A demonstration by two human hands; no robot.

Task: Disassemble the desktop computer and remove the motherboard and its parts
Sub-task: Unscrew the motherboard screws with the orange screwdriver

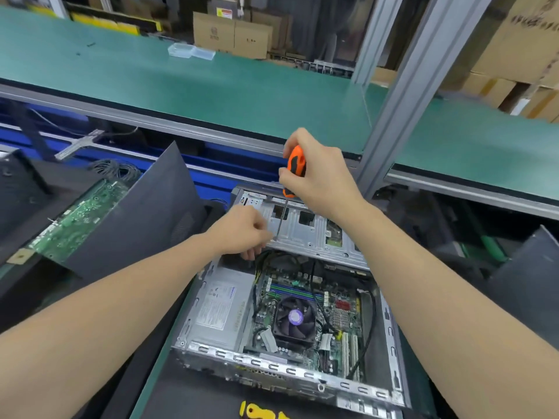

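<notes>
Case (272, 367): open-topped, on desk (148, 388), near rim toward viewer
Motherboard (329, 300): seated in case floor, not yet freed; fan (295, 320) on it, cables across; power supply (220, 303) just left
Drive cage (305, 234): spans case's far end, over board's far edge
Left grip (242, 234): fingers curled at cage's near-left corner, beside driver tip; pinching a screw or not, cannot tell
Right grip (317, 179): clenched round orange screwdriver (295, 164), shaft near upright, tip on cage
Step, as judged: cage screw out. Keep shaft square, press down, turn slowly, catch screw before it falls onto board
Room: leaning panel (136, 213) close left; shelf (211, 86) edge and post (408, 116) just behind right grip; freest path likely upward, then toward viewer
</notes>
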